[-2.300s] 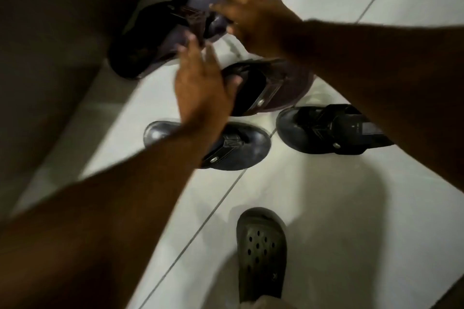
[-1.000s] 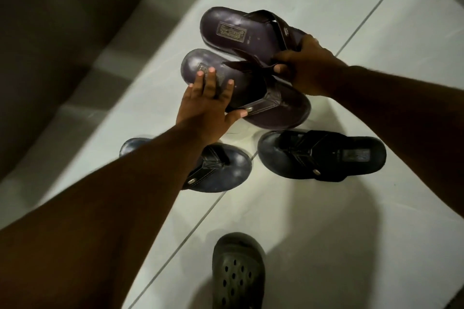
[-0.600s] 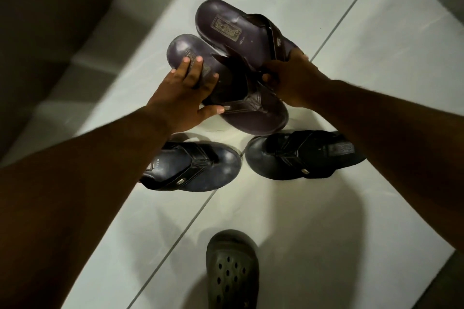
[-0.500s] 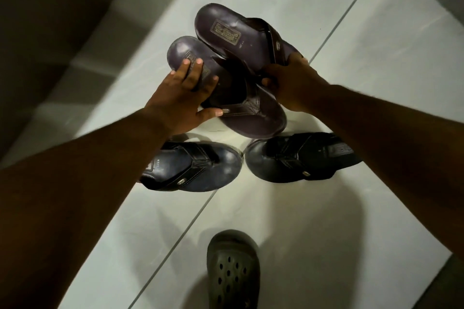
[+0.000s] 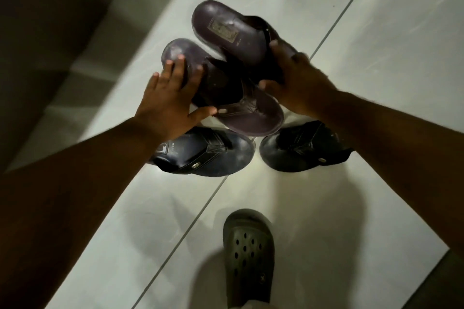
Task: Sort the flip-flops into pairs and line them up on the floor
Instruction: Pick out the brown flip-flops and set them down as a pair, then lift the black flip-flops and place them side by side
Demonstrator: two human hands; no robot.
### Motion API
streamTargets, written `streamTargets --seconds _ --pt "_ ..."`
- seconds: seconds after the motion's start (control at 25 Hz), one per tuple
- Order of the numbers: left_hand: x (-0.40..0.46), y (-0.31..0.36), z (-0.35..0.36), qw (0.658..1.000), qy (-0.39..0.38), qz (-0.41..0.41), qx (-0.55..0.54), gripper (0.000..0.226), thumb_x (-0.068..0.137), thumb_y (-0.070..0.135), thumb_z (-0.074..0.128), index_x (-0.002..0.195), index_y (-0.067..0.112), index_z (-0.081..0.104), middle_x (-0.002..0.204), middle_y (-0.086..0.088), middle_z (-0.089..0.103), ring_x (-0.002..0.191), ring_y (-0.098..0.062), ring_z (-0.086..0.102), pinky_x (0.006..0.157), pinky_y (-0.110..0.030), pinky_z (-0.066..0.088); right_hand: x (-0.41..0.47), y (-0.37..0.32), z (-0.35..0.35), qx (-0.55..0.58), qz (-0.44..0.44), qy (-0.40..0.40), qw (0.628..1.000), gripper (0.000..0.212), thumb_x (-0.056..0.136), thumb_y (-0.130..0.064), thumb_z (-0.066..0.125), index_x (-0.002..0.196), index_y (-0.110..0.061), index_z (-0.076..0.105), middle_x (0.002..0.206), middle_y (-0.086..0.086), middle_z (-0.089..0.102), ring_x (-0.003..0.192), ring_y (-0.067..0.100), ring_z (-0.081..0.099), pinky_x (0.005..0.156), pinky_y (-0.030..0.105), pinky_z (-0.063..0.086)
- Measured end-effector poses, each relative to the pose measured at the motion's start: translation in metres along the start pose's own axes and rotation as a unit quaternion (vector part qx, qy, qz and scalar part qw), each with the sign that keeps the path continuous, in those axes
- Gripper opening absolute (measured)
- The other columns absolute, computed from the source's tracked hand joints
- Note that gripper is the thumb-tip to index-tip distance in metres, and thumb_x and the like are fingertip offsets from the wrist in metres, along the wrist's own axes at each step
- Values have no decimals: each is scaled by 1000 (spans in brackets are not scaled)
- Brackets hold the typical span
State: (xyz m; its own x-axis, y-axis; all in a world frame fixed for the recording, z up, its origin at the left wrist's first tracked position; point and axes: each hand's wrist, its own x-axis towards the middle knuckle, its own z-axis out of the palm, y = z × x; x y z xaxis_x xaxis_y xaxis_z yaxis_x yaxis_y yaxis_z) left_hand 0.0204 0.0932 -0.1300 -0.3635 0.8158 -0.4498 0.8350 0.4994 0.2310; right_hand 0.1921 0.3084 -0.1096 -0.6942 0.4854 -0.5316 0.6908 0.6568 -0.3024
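Two brown flip-flops lie close together on the pale tiled floor. My right hand (image 5: pixel 298 80) grips the far brown flip-flop (image 5: pixel 226 30) at its strap end, and it overlaps the near one. My left hand (image 5: pixel 170 100) rests with fingers spread on the heel of the near brown flip-flop (image 5: pixel 251 118), thumb at its side. Closer to me lie two black flip-flops: the left black flip-flop (image 5: pixel 216 155) is partly under my left forearm, the right black flip-flop (image 5: pixel 301 150) partly under my right forearm. Their toes point towards each other.
A dark perforated clog (image 5: pixel 248 256) on my foot stands at the bottom centre. A dark wall with a pale skirting (image 5: pixel 82 57) runs along the left. Grout lines cross the floor tiles (image 5: pixel 376 32) diagonally.
The far brown flip-flop came down beside the near one and both were nudged a little; my hands stay on them. The black flip-flops have not moved.
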Motion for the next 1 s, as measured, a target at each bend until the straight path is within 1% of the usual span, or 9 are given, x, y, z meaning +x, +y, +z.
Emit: streamTargets --seconds 0.12,0.2,0.28,0.48,0.56,0.68,0.8,0.88,1.0 --pt "-51 9 14 983 60 -140 -104 103 73 82 31 149 16 10 158 -25 8 146 -43 11 115 -56 19 -51 22 14 28 109 111 987 97 76 -73 51 150 -23 14 141 24 43 129 47 44 101 62 42" --pt "-91 27 32 971 14 -197 -134 105 70 82 36 149 17 12 159 -24 6 146 -43 8 115 -59 18 -99 32 37 22 200 82 976 100 78 -72 51 152 -15 14 153 25 30 142 47 26 110 67 30" --pt "-116 41 51 970 -60 -195 -130 99 72 79 37 149 24 10 160 -20 -3 147 -41 -1 115 -62 19 -132 33 63 38 241 7 970 95 83 -66 50 153 -12 14 160 25 15 147 47 12 114 67 21" --pt "-132 -1 75 981 -58 -150 -113 76 83 62 42 147 26 23 161 -17 -5 146 -42 -4 108 -67 25 -145 16 97 38 227 -33 973 74 92 -56 44 150 -12 26 162 24 10 147 51 7 117 62 19" --pt "-148 -23 77 988 -58 -116 -81 74 84 57 47 146 21 28 160 -20 0 146 -44 0 107 -67 28 -149 6 101 11 203 -50 978 71 95 -53 41 151 -14 23 163 20 7 148 49 5 117 63 19" --pt "-185 -46 84 993 -69 -82 -55 79 84 57 46 145 10 31 156 -31 2 144 -51 1 114 -63 19 -160 -24 114 -20 155 -96 983 64 96 -50 39 150 -18 25 164 17 0 148 49 -1 117 65 14" --pt "-229 -57 97 994 -76 -59 -57 92 82 70 22 141 2 38 151 -41 8 139 -61 4 116 -63 13 -183 -59 144 -38 123 -131 983 63 95 -51 41 149 -21 30 164 17 -4 148 48 -7 118 65 14" --pt "-251 -65 101 993 -87 -38 -67 113 71 82 1 137 2 44 149 -42 15 137 -62 9 112 -65 19 -201 -76 160 -36 112 -146 982 75 91 -59 43 153 -23 22 164 16 -7 149 45 -9 119 63 12" --pt "-270 -75 102 997 -52 6 -50 94 86 70 13 119 -4 60 133 -46 41 125 -64 33 92 -72 42 -216 -90 173 -75 70 -168 980 72 90 -61 43 150 -24 31 164 16 -9 149 44 -9 120 61 9"
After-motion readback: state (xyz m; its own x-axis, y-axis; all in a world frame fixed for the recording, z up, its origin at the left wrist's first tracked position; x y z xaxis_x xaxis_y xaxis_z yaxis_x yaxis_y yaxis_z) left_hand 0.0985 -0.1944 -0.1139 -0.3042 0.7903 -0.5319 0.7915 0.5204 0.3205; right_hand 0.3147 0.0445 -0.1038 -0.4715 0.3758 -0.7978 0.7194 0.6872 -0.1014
